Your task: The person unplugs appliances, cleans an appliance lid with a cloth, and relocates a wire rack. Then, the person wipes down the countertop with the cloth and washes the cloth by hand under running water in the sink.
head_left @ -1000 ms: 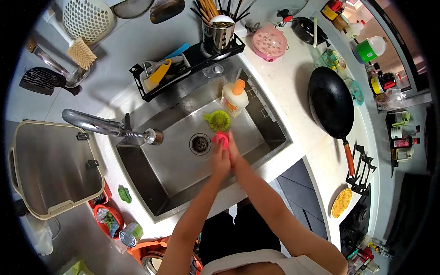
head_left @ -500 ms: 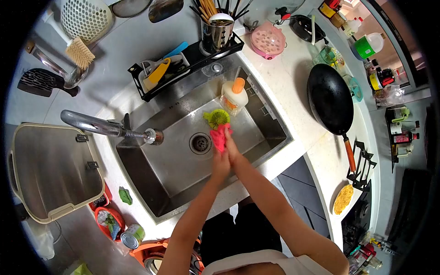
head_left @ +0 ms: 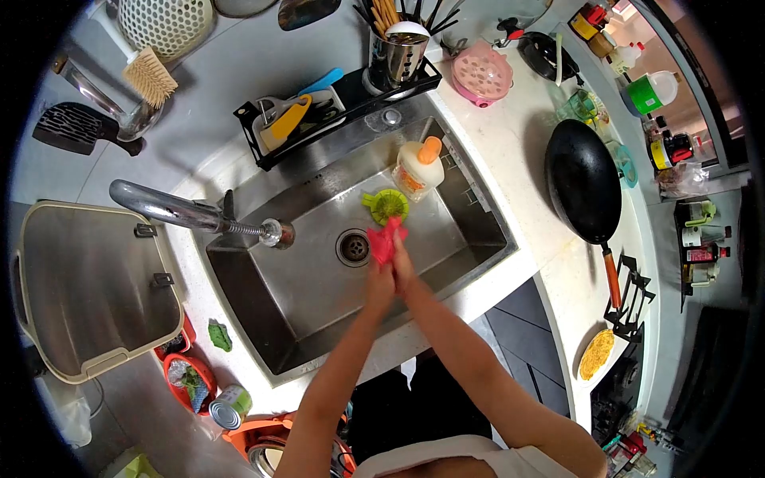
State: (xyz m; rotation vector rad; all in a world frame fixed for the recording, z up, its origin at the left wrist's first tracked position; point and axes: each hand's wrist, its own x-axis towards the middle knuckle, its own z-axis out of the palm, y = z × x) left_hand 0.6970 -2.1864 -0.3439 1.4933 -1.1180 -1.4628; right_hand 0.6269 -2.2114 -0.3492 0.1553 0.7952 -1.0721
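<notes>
My left hand [head_left: 380,280] and my right hand [head_left: 402,264] are pressed close together above the steel sink [head_left: 291,299]. Both are closed round a bunched pink cloth [head_left: 386,242], whose folds stick out past the fingers toward the far side. Just beyond the cloth, a yellow-green strainer-like piece [head_left: 389,206] rests on the sink floor, partly covered by the cloth. Behind it stands a cloudy bottle with an orange cap [head_left: 419,169]. The drain [head_left: 353,247] lies left of the cloth.
A chrome faucet [head_left: 199,215] reaches over the sink's left side. A black rack [head_left: 343,115] with utensils runs along the back edge. On the right counter are a black wok [head_left: 583,182] and a plate of yellow food [head_left: 596,355]. A green leaf [head_left: 219,335] lies at left.
The camera view has shifted slightly, so the sink and counter sit a little further right. Both hands stay on the pink cloth, whose folds have changed shape.
</notes>
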